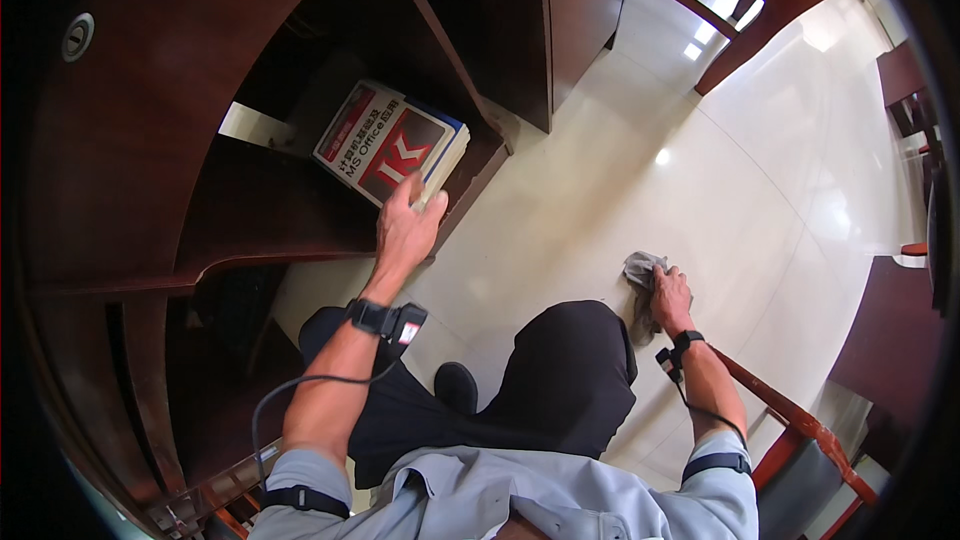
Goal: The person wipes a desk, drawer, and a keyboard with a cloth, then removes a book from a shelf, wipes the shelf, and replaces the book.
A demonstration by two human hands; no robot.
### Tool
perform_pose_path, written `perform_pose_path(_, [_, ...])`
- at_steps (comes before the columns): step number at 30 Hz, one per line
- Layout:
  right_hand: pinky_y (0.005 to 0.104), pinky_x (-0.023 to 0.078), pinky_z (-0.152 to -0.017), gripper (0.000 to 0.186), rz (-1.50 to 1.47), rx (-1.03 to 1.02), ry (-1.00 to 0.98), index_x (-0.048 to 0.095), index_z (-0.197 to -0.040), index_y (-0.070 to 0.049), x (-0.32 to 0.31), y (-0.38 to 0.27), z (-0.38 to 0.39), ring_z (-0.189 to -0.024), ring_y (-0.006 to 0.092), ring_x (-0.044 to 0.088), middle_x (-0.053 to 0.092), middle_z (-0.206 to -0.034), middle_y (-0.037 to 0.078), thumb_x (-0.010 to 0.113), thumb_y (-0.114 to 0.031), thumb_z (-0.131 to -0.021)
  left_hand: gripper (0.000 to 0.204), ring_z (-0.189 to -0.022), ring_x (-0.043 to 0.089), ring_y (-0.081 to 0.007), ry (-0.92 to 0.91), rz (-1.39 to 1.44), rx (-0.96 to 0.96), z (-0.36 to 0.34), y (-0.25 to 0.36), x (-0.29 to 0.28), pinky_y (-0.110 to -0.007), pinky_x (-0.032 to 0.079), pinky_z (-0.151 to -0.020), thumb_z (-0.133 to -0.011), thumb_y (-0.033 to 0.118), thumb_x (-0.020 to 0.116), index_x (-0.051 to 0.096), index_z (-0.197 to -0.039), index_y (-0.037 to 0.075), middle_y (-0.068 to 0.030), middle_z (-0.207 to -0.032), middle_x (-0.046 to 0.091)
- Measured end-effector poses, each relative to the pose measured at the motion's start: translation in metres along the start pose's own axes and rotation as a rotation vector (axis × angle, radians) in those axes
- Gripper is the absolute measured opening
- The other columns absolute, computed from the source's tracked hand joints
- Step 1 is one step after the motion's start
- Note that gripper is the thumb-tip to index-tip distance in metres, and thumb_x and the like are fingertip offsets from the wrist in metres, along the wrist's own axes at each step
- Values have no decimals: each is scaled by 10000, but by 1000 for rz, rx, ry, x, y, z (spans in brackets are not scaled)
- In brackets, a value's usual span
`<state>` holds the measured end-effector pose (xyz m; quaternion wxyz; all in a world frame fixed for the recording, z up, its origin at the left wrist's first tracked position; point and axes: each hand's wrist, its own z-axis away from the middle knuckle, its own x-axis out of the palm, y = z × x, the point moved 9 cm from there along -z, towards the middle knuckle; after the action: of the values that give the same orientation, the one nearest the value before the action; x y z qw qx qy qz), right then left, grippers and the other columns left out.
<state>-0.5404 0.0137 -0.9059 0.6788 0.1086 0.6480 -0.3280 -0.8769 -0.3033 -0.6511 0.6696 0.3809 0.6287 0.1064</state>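
On the low shelf [300,210], books [392,143] under left hand [405,230].

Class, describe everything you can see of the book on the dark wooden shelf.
The book is a thick softcover with a red, white and dark cover showing a large white letter shape. Its pale page block shows along the right edge. It lies flat, cover up, on the dark wooden shelf, turned at an angle. The left hand touches its near corner.
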Motion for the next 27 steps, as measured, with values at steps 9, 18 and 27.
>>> perform_pose_path(9, [307, 520, -706, 275, -1390, 89, -184, 685, -1143, 20, -10, -148, -187, -793, 140, 618, 707, -914, 68, 674, -135, -917, 462, -1068, 696, -249, -236, 122, -67, 50, -8, -54, -338, 562, -904, -915, 171, 702, 607, -1304, -60, -209, -1210, 695])
perform_pose_path(18, [388, 481, -999, 1033, -1372, 147, -403, 392, -1379, 199, 46, -320, -177, -1188, 324, 589, 590, -1317, 264, 757, -601, -838, 440, -1065, 696, -236, -293, -60, -75, 82, -15, -124, -334, 545, -918, -904, 128, 708, 620, -1310, -16, -163, -1228, 700])
perform_pose_path(27, [397, 551, -766, 530, -959, -274, -1035, 671, -1066, 111, 37, -399, -75, -873, 286, 649, 683, -1010, 201, 799, -330, -801, 384, -1026, 721, -210, -297, -34, -158, 72, -22, -124, -332, 540, -930, -939, 190, 701, 658, -1260, -16, -140, -1106, 760])
